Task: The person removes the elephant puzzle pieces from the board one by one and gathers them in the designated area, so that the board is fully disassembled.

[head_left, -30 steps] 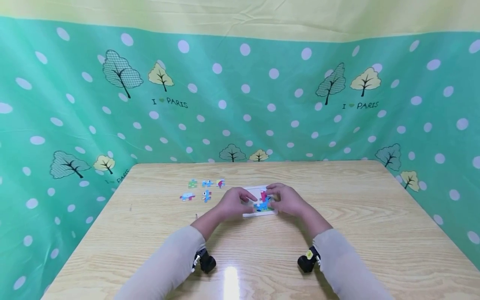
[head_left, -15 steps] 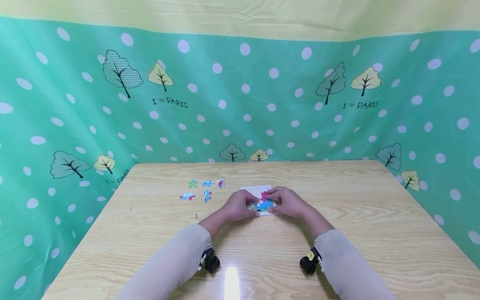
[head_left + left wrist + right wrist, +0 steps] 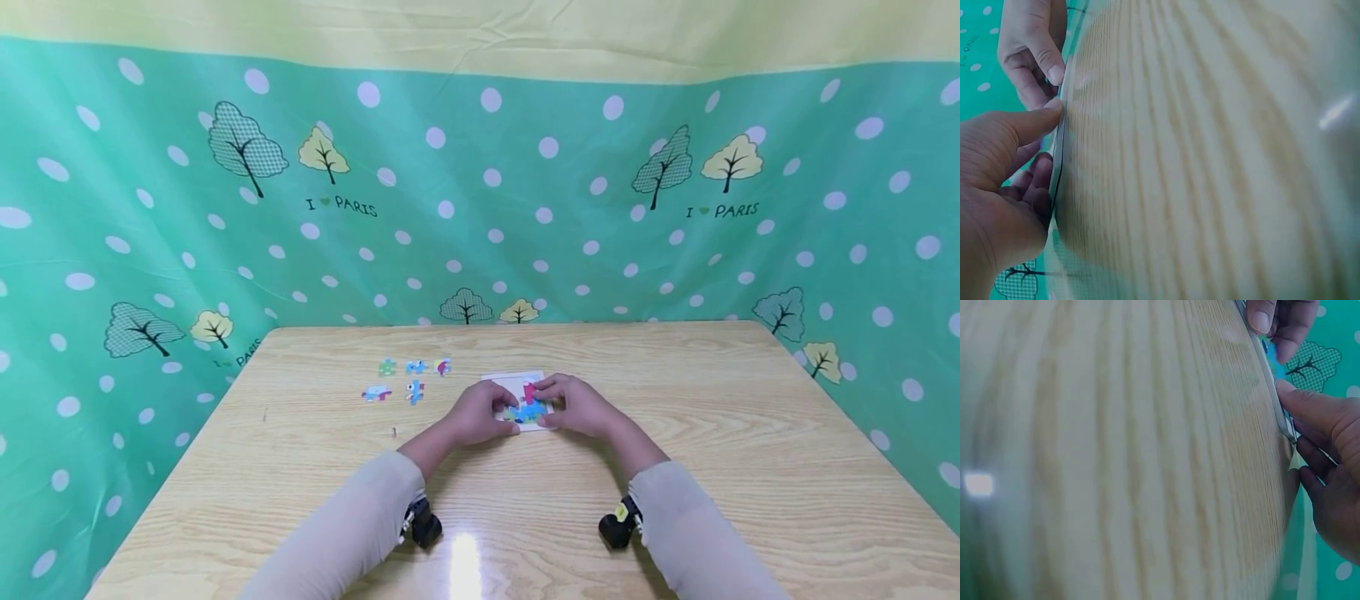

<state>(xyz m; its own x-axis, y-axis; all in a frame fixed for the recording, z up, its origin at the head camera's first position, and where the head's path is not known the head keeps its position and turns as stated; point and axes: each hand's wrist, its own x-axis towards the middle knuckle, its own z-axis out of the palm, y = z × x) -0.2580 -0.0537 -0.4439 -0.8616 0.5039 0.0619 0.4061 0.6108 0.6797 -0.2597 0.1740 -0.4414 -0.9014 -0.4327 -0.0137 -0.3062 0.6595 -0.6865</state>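
Note:
A white-framed jigsaw tray (image 3: 512, 377) lies on the table, its lower part filled with blue and green pieces and a red piece (image 3: 528, 392) standing out above them. My left hand (image 3: 476, 413) grips the tray's left side, thumb at the near edge and fingers curled over the frame. At the right side my right hand (image 3: 579, 406) holds the tray, its thumb by the near corner and its index finger at the red piece. Both wrist views catch the tray edge-on, with the left hand (image 3: 1007, 169) and right hand (image 3: 1329, 444) along it; the tray's face is mostly hidden there.
Loose jigsaw pieces lie to the left: a green one (image 3: 387, 367), blue ones (image 3: 416, 367) (image 3: 415, 392), a red-and-yellow one (image 3: 442, 367) and a pale blue-and-pink one (image 3: 377, 392). A tiny dark object (image 3: 393, 432) sits nearer. A dotted green curtain (image 3: 480, 208) hangs behind the table.
My left hand has shifted slightly right and down, its fingers curling in at the tray. The tray has moved a little left, and the right thumb has come down to its near edge.

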